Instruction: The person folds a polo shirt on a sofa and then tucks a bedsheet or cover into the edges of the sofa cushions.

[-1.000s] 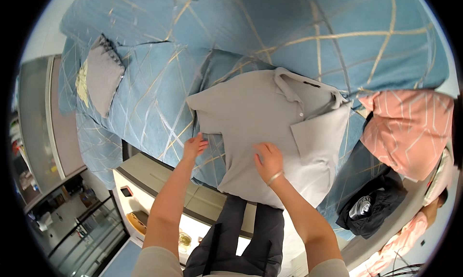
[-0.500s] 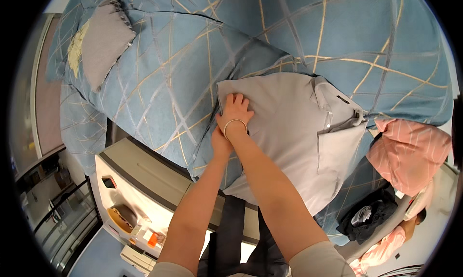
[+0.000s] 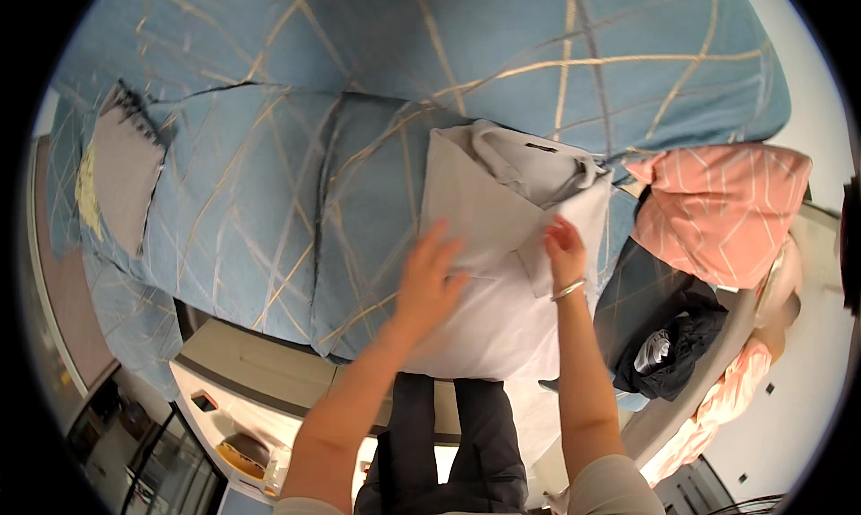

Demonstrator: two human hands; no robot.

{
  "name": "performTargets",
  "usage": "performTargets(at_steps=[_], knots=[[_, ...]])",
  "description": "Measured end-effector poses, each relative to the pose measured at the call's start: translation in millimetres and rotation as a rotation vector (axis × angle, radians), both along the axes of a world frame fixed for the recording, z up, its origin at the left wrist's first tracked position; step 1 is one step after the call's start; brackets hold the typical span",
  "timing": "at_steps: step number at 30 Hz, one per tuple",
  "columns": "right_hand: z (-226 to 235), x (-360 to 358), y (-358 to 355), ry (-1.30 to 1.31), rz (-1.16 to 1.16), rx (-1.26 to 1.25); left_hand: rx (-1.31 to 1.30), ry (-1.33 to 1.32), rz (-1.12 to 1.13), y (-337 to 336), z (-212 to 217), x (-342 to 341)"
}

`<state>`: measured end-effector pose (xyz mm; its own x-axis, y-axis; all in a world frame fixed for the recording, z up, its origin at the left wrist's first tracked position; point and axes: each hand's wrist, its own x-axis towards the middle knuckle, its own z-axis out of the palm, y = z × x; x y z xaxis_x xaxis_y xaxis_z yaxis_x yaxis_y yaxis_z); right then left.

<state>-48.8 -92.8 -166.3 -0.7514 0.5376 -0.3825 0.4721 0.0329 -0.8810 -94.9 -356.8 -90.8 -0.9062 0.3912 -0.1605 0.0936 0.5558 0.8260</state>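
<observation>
A light grey collared shirt [image 3: 480,327] lies on the blue patterned sofa seat in front of me, its collar at the far end and its near edge by my legs. My left hand [image 3: 430,282], smeared by motion, is over the shirt's left side with its fingers spread and nothing in them. Over the right side, close to the front placket, is my right hand [image 3: 565,253], with a band on the wrist. Its fingers are loosely bent, and no cloth shows gripped in them. Whether either hand touches the shirt is hard to make out.
Blue sofa [image 3: 242,201] cushions with pale crossing lines surround the shirt. A grey cushion [image 3: 130,174] rests at the far left, a pink striped cushion [image 3: 722,215] at the right. Below the pink one lies dark clothing [image 3: 673,349]. A cream drawer unit [image 3: 260,358] stands at the near left.
My hands have come apart from the shirt's left edge; the right has moved rightward across it. The shirt now lies straighter with its collar at the far end, and my view has shifted.
</observation>
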Motion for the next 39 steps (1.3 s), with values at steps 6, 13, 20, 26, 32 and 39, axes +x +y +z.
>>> performTargets(at_steps=[6, 13, 20, 26, 32, 39], knots=[[-16, -27, 110, 0.063, -0.107, 0.449, 0.101, -0.237, 0.401, -12, -82, -100], [-25, -68, 144, -0.183, -0.069, -0.140, 0.027, -0.524, 0.428, 44, -79, -166], [84, -68, 172, -0.004, 0.139, -0.258, 0.051, -0.451, 0.257, 57, -1, -175], [181, -105, 187, 0.169, 0.003, -0.193, 0.190, -0.063, 0.285, 79, 101, -213], [217, -94, 185, 0.162, 0.115, 0.041, 0.192, 0.140, 0.095, 67, 121, -190], [137, 63, 147, 0.129, 0.382, 0.398, -0.276, 0.326, -0.167, 6, 71, -32]])
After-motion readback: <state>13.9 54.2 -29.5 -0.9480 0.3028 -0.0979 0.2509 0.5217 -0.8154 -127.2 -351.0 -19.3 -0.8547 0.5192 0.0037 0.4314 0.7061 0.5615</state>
